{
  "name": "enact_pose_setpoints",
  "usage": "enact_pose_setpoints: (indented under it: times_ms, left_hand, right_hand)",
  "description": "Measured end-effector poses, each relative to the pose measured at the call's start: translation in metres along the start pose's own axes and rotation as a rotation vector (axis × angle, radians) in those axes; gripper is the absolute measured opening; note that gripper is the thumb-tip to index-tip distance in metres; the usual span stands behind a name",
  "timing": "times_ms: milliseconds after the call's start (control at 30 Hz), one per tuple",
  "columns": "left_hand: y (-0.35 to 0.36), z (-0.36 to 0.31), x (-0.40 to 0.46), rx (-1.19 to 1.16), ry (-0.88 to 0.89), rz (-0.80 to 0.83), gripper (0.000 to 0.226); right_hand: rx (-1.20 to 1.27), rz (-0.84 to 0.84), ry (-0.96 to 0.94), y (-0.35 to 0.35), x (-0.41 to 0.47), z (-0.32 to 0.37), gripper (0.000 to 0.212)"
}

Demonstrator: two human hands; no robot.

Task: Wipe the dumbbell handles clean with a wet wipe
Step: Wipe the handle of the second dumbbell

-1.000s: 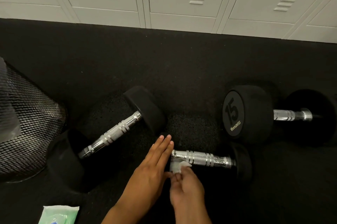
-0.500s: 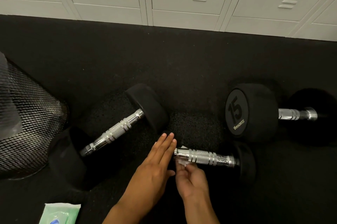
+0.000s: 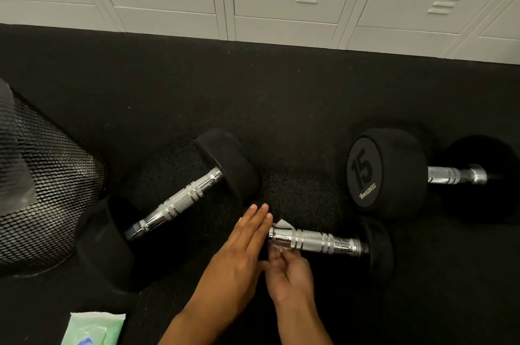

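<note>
Left hand flat, fingers straight, resting on dumbbell end. Right hand pinches wipe round the handle, lower centre.

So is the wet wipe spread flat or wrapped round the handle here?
Wrapped: the wet wipe shows white above and below the near handle, pinched by the right hand.

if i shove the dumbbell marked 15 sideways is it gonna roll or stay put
The dumbbell marked 15 has round heads, so it would probably roll across its handle's line rather than slide. It is likely heavy for its size, so a light shove may barely move it. The rubber floor looks grippy and should stop it soon.
</note>
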State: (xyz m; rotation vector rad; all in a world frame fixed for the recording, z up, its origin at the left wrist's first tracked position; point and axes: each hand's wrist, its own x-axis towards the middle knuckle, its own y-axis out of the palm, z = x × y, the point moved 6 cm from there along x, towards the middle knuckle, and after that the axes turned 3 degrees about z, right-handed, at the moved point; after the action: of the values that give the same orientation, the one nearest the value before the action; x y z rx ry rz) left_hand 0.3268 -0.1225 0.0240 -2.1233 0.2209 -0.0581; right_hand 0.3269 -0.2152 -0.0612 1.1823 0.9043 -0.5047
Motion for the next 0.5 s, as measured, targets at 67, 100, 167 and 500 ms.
enact_pose_setpoints:
  times_ms: [67,100,167,500]
  left_hand:
    - [0.000,0.000,0.000,0.004,0.000,-0.002,0.095]
    - [0.000,0.000,0.000,0.010,-0.002,-0.005,0.095]
    - [0.000,0.001,-0.001,0.031,-0.008,-0.008,0.095]
    - [0.002,0.002,0.000,0.015,-0.023,0.002,0.093]
  right_hand:
    - [-0.049,-0.039,-0.039,0.001,-0.003,0.004,0.028]
    - [-0.090,-0.081,0.002,0.006,-0.008,0.004,0.029]
    - [-0.139,-0.113,0.005,0.008,-0.025,0.009,0.027]
    - [-1.304,-0.132,-0.939,0.043,-0.085,0.078,0.033]
